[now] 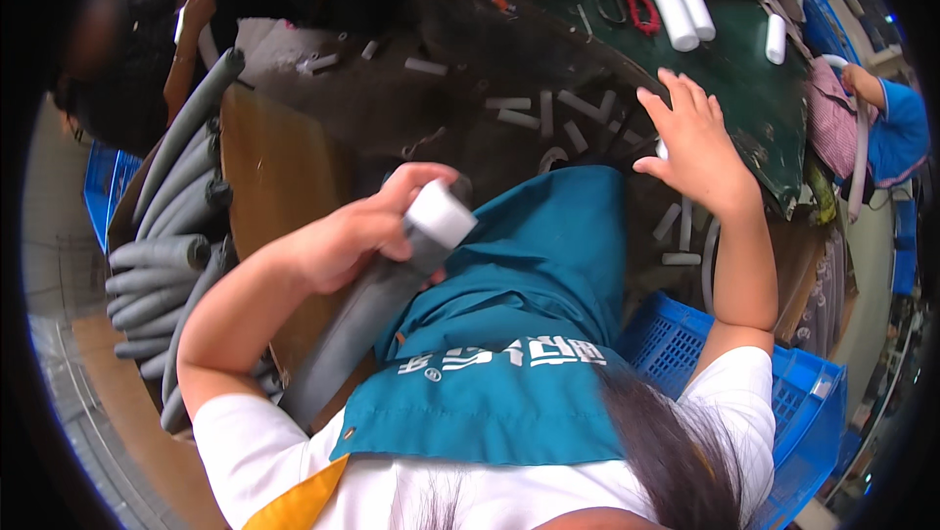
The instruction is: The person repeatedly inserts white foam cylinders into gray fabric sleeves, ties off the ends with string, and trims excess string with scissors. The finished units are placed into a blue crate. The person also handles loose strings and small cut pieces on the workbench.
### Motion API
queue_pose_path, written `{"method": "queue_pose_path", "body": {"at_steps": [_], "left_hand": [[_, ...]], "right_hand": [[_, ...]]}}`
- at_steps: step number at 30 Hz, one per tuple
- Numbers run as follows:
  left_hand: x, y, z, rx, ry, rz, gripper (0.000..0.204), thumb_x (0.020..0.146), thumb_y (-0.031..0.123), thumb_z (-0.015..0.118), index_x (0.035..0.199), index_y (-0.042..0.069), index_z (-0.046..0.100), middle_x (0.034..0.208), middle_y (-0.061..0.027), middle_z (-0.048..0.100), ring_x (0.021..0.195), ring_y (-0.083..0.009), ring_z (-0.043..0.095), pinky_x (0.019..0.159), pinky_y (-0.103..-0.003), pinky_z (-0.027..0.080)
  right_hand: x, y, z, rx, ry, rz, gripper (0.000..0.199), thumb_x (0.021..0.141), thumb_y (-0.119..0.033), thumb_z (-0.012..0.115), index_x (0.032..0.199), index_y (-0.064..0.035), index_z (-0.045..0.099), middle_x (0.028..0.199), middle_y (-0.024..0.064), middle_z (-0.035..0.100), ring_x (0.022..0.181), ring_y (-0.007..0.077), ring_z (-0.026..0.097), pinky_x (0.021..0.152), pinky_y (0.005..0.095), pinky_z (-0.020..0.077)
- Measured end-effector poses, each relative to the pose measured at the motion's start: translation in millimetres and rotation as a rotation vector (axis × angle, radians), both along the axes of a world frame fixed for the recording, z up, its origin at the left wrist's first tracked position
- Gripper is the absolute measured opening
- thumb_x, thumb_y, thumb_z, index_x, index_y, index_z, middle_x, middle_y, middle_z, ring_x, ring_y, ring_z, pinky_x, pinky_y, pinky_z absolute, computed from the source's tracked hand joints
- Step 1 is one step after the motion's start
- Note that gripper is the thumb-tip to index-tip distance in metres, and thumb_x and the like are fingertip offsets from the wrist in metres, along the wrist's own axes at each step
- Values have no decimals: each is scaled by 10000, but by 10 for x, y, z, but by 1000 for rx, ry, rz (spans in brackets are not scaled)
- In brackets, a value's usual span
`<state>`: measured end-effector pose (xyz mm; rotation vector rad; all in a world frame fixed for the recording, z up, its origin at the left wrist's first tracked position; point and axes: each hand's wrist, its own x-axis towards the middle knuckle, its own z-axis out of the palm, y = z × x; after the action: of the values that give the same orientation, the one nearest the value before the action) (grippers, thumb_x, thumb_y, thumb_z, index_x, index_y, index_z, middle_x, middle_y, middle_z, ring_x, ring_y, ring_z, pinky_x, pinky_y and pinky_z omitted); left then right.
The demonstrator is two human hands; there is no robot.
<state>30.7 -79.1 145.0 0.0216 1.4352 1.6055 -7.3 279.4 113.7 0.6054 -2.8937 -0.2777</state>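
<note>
bare L hand (372, 227) curled in a grip, bare L forearm (250, 295) angled inward & fwd; bare R hand (697, 148) out front, fingers (658, 112) spread w/ thumb (653, 170) apart, bare R forearm (746, 261) pointing p much straight ahead tbh

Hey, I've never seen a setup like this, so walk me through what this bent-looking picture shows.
There's no machine here: these are a person's bare hands. A wide fisheye camera worn on the head looks down, so straight edges curve near the rim, and picture left is the person's left.

The left hand grips a thick grey tube with a white end. The right hand is open, fingers spread, near the edge of a green surface.

On that surface lie white rolls and a tool with red handles. Small white pieces are scattered over the dark area beyond the teal apron. More grey tubes are bunched at left, and a blue crate stands at right.
</note>
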Motion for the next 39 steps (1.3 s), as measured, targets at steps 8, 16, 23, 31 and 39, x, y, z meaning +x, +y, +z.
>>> {"method": "queue_pose_path", "body": {"at_steps": [8,16,23,31,39], "left_hand": [[-62,319,-119,69,-23,86,902,732,211,672,1485,129,183,1352,-127,420,1269,-244,406,1084,-385,309],[63,184,-72,-184,-135,-201,606,740,218,777,1230,2,493,930,-106,602,737,-164,634,729,-284,526],[359,-302,134,-196,160,-275,519,731,232,779,1125,17,519,880,-61,569,735,-124,597,655,-267,514],[297,-387,242,-328,22,-160,572,715,207,799,1153,10,489,864,-69,605,676,-134,621,614,-255,548],[269,-371,319,-256,-22,-267,686,730,234,810,1264,-1,450,979,-108,605,743,-169,644,731,-279,547]], "right_hand": [[348,-1208,-263,-538,159,755,554,863,-141,588,1389,-119,417,1085,85,594,1052,248,575,1062,465,339],[265,-1300,-295,-581,518,734,316,829,-209,615,1136,-138,604,864,29,586,897,210,621,1018,554,389],[-744,181,-721,-216,444,55,143,760,-199,611,672,-122,529,574,64,577,502,227,583,492,384,480],[-33,-459,-259,-1464,-645,374,343,846,-131,722,1138,-46,564,960,49,638,838,133,614,729,249,502],[159,-916,-377,-1627,-762,714,155,771,63,728,878,-10,643,850,58,648,806,126,654,742,250,545]]}}
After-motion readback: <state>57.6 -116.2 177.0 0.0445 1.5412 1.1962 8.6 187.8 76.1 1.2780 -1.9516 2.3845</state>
